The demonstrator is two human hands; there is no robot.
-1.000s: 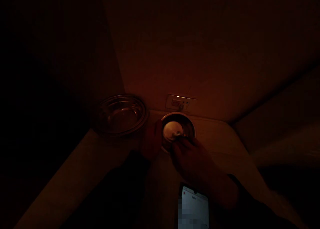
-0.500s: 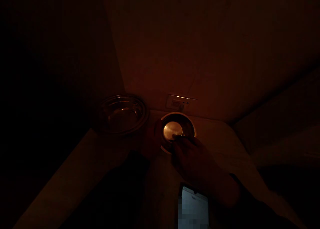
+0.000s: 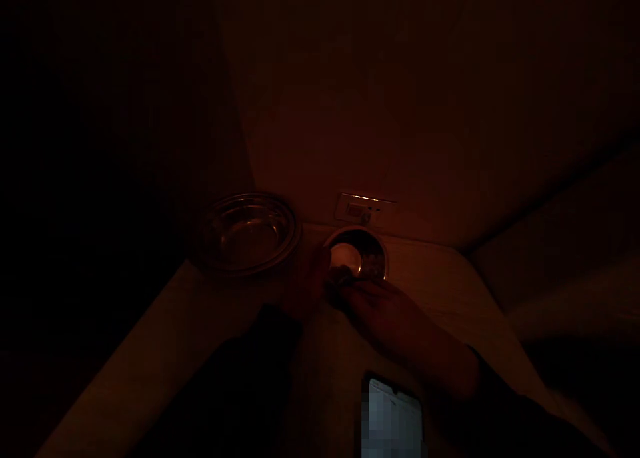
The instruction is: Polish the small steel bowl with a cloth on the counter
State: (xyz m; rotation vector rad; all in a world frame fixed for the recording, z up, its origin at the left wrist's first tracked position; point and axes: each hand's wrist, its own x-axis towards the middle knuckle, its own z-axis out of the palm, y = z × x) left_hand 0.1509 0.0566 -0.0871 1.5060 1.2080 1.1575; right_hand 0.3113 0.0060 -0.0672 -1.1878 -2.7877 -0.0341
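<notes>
The scene is very dark. A small round metal bowl (image 3: 373,248) sits on the wooden table, its inner bottom catching a glow. My left hand (image 3: 310,281) is at the bowl's left side, its fingers curled against the rim. Over the bowl's near edge is my right hand (image 3: 380,305), fingers drawn together and tips pointing into the bowl. Whatever they may hold is lost in the shadow. The hands' tips are close to each other at the near left of the bowl.
To the left stands a larger stack of metal basins (image 3: 250,241), near the wall corner. A wall socket (image 3: 367,208) with a plug is just behind the bowl. A lit phone (image 3: 395,418) lies on the table (image 3: 165,338) at the front, beneath my right forearm's side.
My right hand has shifted left and toward the bowl's near rim, close to my left hand. The glow in the bowl is dimmer and the view has moved slightly.
</notes>
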